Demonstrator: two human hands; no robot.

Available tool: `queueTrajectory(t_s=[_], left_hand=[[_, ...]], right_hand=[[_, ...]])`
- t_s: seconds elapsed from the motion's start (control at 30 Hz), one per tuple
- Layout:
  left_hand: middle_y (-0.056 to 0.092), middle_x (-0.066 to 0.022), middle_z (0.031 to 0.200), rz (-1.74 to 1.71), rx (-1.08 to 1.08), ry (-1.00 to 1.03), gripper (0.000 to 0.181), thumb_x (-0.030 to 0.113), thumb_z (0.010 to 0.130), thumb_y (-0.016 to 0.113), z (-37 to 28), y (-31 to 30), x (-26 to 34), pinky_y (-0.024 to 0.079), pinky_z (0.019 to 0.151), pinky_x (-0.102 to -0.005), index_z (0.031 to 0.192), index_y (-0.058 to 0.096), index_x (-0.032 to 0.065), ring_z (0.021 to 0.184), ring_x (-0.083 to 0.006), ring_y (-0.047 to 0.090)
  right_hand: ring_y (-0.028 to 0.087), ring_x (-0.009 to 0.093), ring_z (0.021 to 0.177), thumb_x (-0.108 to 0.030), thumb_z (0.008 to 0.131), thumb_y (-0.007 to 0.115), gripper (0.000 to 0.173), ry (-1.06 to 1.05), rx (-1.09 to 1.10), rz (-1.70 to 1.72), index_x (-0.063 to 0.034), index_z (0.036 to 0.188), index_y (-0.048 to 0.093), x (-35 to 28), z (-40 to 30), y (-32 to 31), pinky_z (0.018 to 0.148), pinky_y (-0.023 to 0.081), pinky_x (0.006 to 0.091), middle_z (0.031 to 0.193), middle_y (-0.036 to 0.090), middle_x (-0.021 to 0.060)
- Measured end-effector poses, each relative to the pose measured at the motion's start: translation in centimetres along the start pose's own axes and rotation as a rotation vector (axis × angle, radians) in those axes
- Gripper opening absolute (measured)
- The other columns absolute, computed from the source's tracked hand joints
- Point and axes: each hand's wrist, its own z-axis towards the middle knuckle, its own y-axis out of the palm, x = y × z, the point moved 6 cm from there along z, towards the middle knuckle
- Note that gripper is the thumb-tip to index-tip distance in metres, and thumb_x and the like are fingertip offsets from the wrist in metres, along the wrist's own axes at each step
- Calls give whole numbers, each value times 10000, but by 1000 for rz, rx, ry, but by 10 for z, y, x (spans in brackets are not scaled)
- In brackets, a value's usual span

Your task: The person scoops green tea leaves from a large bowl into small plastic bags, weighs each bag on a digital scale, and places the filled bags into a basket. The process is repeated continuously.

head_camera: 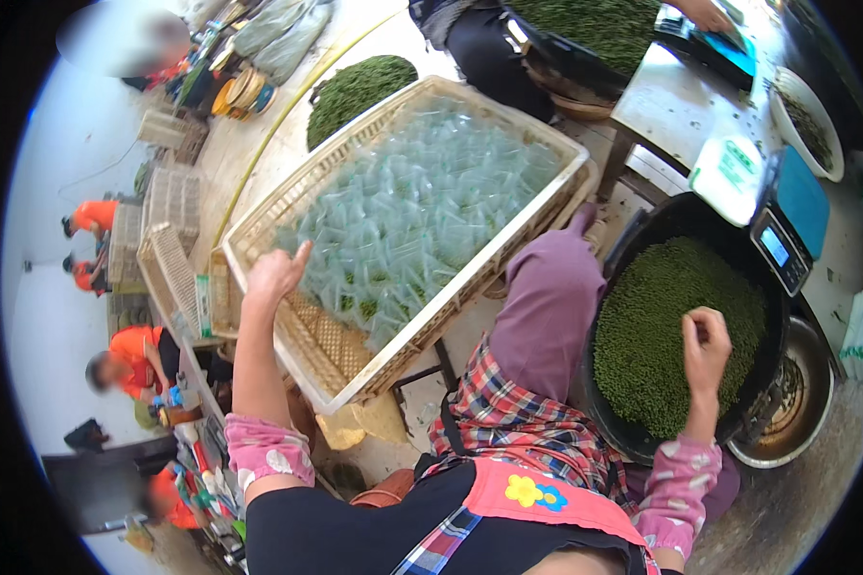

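Note:
My left hand (277,272) is over the left rim of a cream plastic crate (331,366), its thumb stretched out and the other fingers curled; I see nothing in it. Rows of clear plastic bags (410,208) with green stuff in them fill most of the crate, and the mesh floor shows at the near corner. On the right, my right hand (706,334) hangs above a large black tub of small green pellet-like pieces (661,309). Its fingers are curled together, and whether they pinch anything cannot be told.
A digital scale (784,215) and an opened-looking white bag (730,172) lie on the table (661,93) by the tub. A metal basin (820,402) stands under the table edge. Across from me is a person (485,57). People in orange (140,356) sit far left near stacked crates (172,198).

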Motion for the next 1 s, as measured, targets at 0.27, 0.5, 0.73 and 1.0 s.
queueTrajectory(t_s=[0.27, 0.5, 0.73, 1.0], left_hand=[[700, -163, 1028, -608, 307, 1264, 279, -61, 843, 541, -102, -18, 323, 543, 804, -411, 1078, 666, 23, 907, -359, 681], [668, -176, 1121, -379, 905, 1709, 335, 11, 797, 602, -238, 26, 529, 488, 959, -402, 1127, 646, -28, 1117, -329, 614], [683, -167, 872, -328, 683, 1634, 115, 4, 786, 599, -243, 29, 567, 571, 708, -416, 897, 625, 9, 830, -317, 694], [724, -159, 841, -718, 469, 1545, 252, -1, 868, 607, -224, 3, 547, 553, 685, -384, 1095, 684, 73, 739, -295, 711]], right_hand=[[624, 415, 964, -196, 833, 706, 289, 163, -247, -332, -31, 1055, 625, 83, -84, 140, 815, 522, 489, 1049, 627, 212], [635, 420, 869, -122, 856, 672, 201, 186, -235, -159, -36, 1035, 639, 67, -96, 110, 749, 522, 490, 970, 631, 182], [628, 396, 949, -149, 872, 674, 327, 315, -213, -141, -34, 1171, 607, 71, -119, 88, 809, 524, 469, 1185, 544, 167], [589, 349, 1128, -177, 881, 681, 377, 198, -31, -155, -21, 1212, 592, 64, -75, 55, 892, 529, 414, 1256, 538, 177]])
